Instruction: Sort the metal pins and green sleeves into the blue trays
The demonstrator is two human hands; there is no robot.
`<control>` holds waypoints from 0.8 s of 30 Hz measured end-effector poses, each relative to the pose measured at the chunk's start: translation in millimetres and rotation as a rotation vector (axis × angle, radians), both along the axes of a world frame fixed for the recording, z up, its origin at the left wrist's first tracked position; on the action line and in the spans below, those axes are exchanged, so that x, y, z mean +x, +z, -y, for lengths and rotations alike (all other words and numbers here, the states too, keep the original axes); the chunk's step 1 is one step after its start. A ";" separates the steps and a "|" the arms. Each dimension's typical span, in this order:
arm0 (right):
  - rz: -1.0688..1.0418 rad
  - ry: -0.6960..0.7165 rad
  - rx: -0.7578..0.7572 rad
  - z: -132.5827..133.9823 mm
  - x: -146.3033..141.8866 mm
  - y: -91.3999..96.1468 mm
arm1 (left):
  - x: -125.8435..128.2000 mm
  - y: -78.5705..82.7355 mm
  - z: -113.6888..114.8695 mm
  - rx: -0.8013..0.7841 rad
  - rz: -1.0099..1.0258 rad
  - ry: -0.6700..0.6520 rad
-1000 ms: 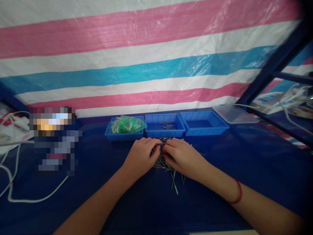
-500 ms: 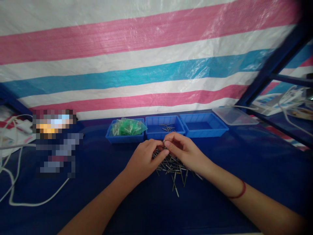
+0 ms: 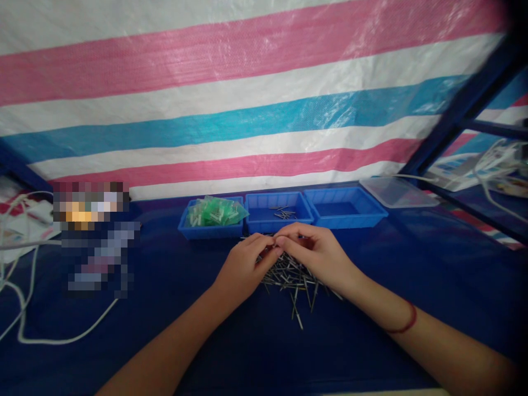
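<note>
My left hand [image 3: 246,259] and my right hand [image 3: 315,250] meet fingertip to fingertip over a heap of thin metal pins [image 3: 291,275] that look like blind rivets. Thumbs and forefingers of both hands are pinched together; whatever is between them is hidden. The heap lies on the dark blue table, partly covered by the hands, with several pins straggling toward me. Just behind the hands is the middle blue bin [image 3: 256,215], holding a few similar pins [image 3: 283,212].
The left blue bin [image 3: 192,233] holds green-and-clear plastic packets [image 3: 216,212]. A right blue bin [image 3: 350,221] adjoins the middle one. Beyond it lies a translucent lid [image 3: 398,192]. White cables [image 3: 61,342] loop across the left side. A striped sheet [image 3: 231,129] hangs behind.
Both hands stay over the heap, still pinched together. The right fingers have shifted slightly, closing in on the left fingertips. The whole view has tilted a little.
</note>
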State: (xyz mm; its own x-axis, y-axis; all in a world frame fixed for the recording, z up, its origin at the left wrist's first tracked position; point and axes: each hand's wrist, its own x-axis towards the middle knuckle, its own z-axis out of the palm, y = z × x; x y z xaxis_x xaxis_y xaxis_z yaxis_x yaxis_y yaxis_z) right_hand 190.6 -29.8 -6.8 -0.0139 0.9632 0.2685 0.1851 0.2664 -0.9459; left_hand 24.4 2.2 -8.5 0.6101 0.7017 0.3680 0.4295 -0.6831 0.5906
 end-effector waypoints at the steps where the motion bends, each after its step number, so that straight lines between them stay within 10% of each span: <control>1: 0.018 0.000 0.013 -0.1 0.9 0.3 | -0.4 0.5 -0.3 -0.004 0.006 0.009; 11: 0.267 -0.016 0.158 -4.0 8.5 0.2 | -6.7 11.1 -2.3 0.100 0.069 0.103; 17: 0.659 -0.346 0.402 -17.2 29.8 -1.0 | -7.3 15.6 -3.2 0.096 -0.100 0.124; 24: 0.808 -0.458 0.397 -22.4 36.7 -3.0 | -17.2 20.1 -9.0 0.179 -0.415 -0.092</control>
